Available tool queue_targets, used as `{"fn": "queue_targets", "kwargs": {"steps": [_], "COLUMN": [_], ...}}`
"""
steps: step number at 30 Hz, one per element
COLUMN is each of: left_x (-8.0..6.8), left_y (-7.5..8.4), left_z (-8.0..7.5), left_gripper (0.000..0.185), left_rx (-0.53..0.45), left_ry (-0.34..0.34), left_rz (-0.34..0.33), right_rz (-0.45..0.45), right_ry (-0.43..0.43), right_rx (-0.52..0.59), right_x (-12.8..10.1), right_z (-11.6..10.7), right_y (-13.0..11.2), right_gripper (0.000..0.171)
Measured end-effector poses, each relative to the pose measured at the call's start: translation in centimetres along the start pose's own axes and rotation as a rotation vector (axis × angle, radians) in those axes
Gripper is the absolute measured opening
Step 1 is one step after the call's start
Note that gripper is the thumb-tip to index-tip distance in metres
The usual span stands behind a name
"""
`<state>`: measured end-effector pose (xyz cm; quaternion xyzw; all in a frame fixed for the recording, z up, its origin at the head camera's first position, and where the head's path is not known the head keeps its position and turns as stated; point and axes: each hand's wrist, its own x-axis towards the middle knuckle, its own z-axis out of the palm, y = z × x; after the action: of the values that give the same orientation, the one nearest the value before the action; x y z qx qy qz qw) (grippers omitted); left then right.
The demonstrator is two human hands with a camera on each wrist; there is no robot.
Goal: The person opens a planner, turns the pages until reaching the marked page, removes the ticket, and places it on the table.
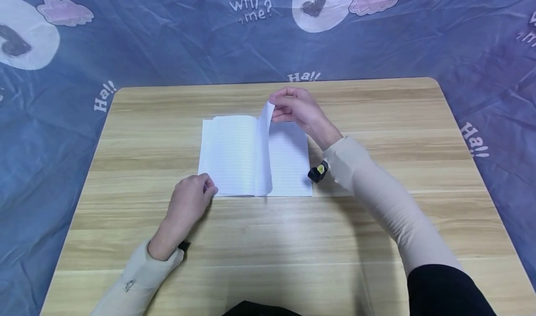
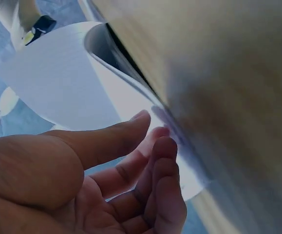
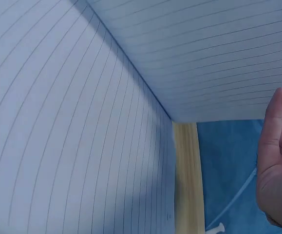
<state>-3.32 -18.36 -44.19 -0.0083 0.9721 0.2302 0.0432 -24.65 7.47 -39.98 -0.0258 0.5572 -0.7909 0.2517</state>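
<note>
The notebook [image 1: 234,155] lies open in the middle of the worktop [image 1: 293,241], its lined pages facing up. One page [image 1: 264,148] stands raised along the fold, between the left-hand page and the right-hand page [image 1: 291,160]. Your right hand [image 1: 299,109] is at the notebook's far edge, and its grip is closed in a pinch on the raised page's upper corner, thumb against fingers. From your right wrist the lifted sheet shows steeply tilted over the flat one (both ruled with thin lines), the two meeting at the fold.

Your left hand [image 1: 190,199] is at the notebook's near left corner with its fingers curled. That grip is nearly closed, the thumb close to the fingertips beside the paper's edge; you cannot tell from here whether the corner is pinched or only touched.

Pale sleeves cover both your forearms, the right sleeve [image 1: 385,195] giving way to black cloth higher up. A small black device [image 1: 318,171] with a yellow patch sits at your right wrist, just beside the notebook's right edge. Beyond the worktop hangs a blue sheet [image 1: 167,41] printed with pink clouds, hearts in white circles and white lettering.
</note>
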Motion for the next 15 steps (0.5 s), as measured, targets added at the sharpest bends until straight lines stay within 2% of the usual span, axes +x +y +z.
{"fn": "queue_targets", "kwargs": {"steps": [3,7,11,13,15], "left_x": [-0.4,-0.6,-0.4,-0.2,-0.1], "left_y": [0.7,2.2,4.1,5.1,5.9], "left_z": [-0.2,-0.4,-0.3,0.0,0.5], "left_gripper": [0.015,0.022,0.041,0.050,0.053], "left_rx": [0.018,-0.012,-0.180,-0.245,-0.264], "left_ry": [0.086,0.277,0.427,0.468,0.504], "left_rz": [0.045,0.169,0.397,0.538,0.655], "right_rz": [0.004,0.006,0.000,-0.005,-0.009], "right_ry": [0.005,0.014,0.017,0.017,0.013], "right_rx": [0.035,0.064,0.073,0.072,0.072], "right_x": [0.1,0.2,0.3,0.4,0.4], "right_z": [0.3,0.5,0.6,0.6,0.6], "right_y": [0.1,0.0,0.0,0.1,0.1], "right_gripper": [0.005,0.006,0.006,0.006,0.006]}}
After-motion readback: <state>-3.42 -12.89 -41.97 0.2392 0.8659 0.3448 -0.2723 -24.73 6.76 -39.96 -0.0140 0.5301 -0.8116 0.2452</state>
